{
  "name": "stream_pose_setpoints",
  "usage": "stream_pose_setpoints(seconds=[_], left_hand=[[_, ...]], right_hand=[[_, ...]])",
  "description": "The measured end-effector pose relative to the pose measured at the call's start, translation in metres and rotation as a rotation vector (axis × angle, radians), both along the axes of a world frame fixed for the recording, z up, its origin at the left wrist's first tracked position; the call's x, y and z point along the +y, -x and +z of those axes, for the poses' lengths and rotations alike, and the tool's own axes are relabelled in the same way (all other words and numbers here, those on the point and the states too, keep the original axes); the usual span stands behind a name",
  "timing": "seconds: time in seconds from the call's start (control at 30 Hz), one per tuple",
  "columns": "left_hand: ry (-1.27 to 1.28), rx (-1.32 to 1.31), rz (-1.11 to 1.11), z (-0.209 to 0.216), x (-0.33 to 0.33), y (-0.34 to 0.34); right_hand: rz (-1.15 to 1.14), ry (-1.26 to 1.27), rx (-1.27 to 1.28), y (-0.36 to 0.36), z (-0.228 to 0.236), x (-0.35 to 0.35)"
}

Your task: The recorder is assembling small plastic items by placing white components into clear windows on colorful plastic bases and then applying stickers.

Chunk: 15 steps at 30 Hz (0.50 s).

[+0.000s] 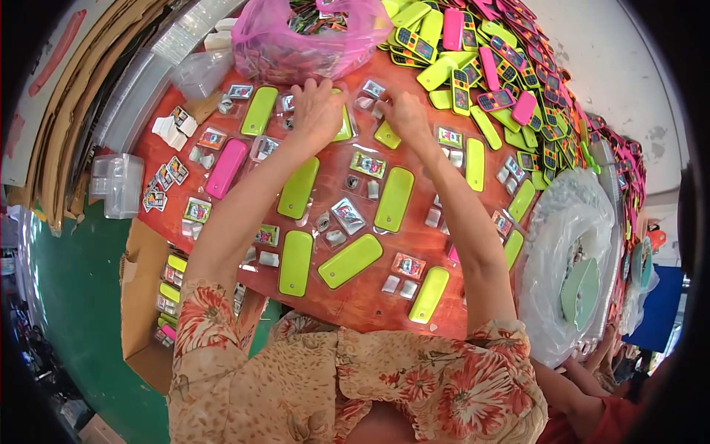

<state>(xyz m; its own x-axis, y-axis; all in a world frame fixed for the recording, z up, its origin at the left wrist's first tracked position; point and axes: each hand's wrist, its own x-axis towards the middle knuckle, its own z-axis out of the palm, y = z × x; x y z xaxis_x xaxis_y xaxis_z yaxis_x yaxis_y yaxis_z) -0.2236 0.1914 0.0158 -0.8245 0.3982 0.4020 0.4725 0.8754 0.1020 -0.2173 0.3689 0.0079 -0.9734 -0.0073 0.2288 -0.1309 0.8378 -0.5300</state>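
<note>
My left hand (318, 115) reaches to the far part of the table, its fingers bent but apart, over a clear blister tray beside a lime-green toy phone (345, 122). My right hand (405, 120) is closer to the right, its fingertips pinched together above the same row, next to a small card packet (373, 89). Whatever the right fingertips pinch is too small to make out. Between my arms lie more clear blister trays, each with a toy phone (394, 198), a card packet (367, 165) and small whitish pieces (373, 190).
A pink plastic bag (296, 55) of small packets stands at the far edge. Toy phones (510, 81) pile up at far right. A clear bag (547, 244) with a green scoop lies right. An open cardboard box (140, 303) stands below left. Another person's arm (566, 396) shows lower right.
</note>
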Motion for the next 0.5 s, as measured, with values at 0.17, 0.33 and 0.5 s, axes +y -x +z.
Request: stream_pose_setpoints(seconds=[0.17, 0.33, 0.5], left_hand=[[0.044, 0.027, -0.024, -0.001, 0.007, 0.002], [-0.007, -0.007, -0.049, 0.001, 0.013, -0.004], [-0.065, -0.076, -0.113, 0.005, 0.012, -0.010]], right_hand=[[0.018, 0.229, -0.095, 0.006, 0.000, 0.010], [0.088, -0.242, 0.194, -0.003, -0.003, 0.010], [0.016, -0.333, 0.261, -0.009, 0.006, -0.006]])
